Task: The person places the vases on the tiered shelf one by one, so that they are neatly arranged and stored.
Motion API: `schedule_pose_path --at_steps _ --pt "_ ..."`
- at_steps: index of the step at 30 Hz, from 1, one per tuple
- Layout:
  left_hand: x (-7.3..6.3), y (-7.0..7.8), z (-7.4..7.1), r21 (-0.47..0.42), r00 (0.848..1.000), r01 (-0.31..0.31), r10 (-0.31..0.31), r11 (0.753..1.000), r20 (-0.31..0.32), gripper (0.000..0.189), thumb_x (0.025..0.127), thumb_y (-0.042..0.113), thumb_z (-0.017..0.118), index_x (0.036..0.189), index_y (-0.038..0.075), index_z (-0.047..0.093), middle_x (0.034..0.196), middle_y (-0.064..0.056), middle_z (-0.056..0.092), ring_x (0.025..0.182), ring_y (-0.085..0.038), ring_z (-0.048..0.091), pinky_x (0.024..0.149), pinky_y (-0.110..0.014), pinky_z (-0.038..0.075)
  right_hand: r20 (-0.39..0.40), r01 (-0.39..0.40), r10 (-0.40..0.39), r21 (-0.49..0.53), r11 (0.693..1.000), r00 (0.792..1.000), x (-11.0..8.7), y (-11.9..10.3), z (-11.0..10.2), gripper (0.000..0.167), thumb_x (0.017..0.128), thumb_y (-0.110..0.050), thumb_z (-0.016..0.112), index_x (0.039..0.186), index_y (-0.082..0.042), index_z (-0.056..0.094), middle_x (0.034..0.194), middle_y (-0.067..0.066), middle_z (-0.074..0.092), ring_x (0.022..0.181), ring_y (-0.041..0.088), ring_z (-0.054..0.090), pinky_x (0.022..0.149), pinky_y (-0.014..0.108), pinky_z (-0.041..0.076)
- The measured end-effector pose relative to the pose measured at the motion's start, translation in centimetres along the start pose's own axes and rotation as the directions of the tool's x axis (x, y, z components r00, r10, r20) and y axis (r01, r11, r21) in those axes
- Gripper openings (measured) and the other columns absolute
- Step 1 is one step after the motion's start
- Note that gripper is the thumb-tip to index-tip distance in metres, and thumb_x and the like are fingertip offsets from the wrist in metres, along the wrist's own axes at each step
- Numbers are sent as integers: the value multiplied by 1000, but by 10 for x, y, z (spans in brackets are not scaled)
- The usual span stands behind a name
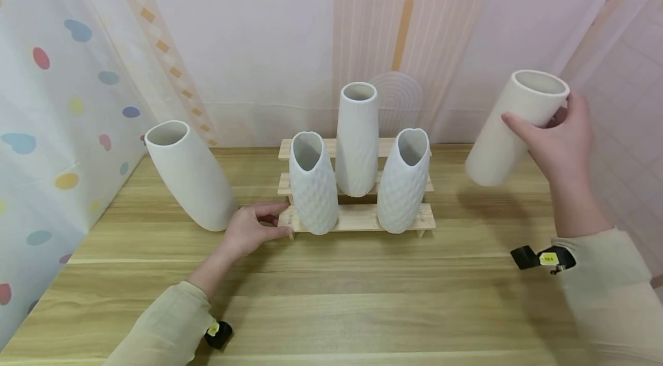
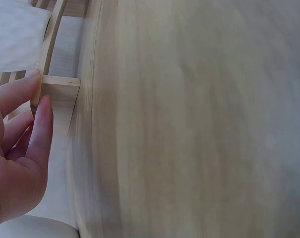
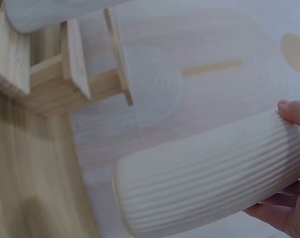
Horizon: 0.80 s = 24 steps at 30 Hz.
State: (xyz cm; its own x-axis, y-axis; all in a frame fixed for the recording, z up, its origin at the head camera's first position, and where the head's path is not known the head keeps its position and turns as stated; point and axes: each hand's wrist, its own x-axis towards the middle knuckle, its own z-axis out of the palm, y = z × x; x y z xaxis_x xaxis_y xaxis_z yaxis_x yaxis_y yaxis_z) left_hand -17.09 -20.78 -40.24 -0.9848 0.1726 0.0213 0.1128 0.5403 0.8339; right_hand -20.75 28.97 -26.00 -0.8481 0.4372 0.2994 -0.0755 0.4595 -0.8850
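Note:
My right hand (image 1: 567, 138) grips a white ribbed vase (image 1: 499, 136) near its rim and holds it tilted above the table's right side; the ribs show in the right wrist view. With thumb and fingers, my left hand (image 1: 254, 231) pinches the left end of the front step of a small wooden tiered rack (image 1: 357, 217). Two white dimpled vases (image 1: 314, 193) (image 1: 404, 193) with slanted mouths stand on that front step. Behind and between them, a taller white vase (image 1: 357, 141) stands on the middle step. Another smooth white vase (image 1: 191, 182) is just left of my left hand.
The wood-grain table (image 1: 362, 297) reaches back to a patterned curtain (image 1: 259, 38). A curtain with coloured spots (image 1: 67, 180) hangs along the left side. Small black cameras (image 1: 218, 335) are strapped at both wrists.

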Motion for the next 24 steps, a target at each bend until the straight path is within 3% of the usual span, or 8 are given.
schedule_pose_path --at_steps 5,12,24 --pt "-1 0 0 -7 1000 5 -5 1000 3 54 77 18 87 125 2 68 119 -15 68 90 -21 65 66 -26 52 25 57 -59 84 995 998 -2 -27 7 75 77 -23 85 141 -28 47 112 -8 58 95 7 58 73 21 47" --pt "0 0 0 -4 1000 0 0 1000 -1 54 77 18 87 125 3 68 120 -15 68 91 -22 64 67 -26 52 60 124 -143 242 962 988 0 -51 23 74 74 -11 86 138 -23 50 112 -2 61 96 12 62 77 23 48" --pt "0 1 1 -3 1000 -3 3 1000 6 54 77 20 87 125 3 69 123 -14 66 91 -21 64 67 -26 52 150 184 -228 261 948 962 0 -58 63 72 75 -14 86 137 -21 50 114 1 62 96 16 63 78 24 51"
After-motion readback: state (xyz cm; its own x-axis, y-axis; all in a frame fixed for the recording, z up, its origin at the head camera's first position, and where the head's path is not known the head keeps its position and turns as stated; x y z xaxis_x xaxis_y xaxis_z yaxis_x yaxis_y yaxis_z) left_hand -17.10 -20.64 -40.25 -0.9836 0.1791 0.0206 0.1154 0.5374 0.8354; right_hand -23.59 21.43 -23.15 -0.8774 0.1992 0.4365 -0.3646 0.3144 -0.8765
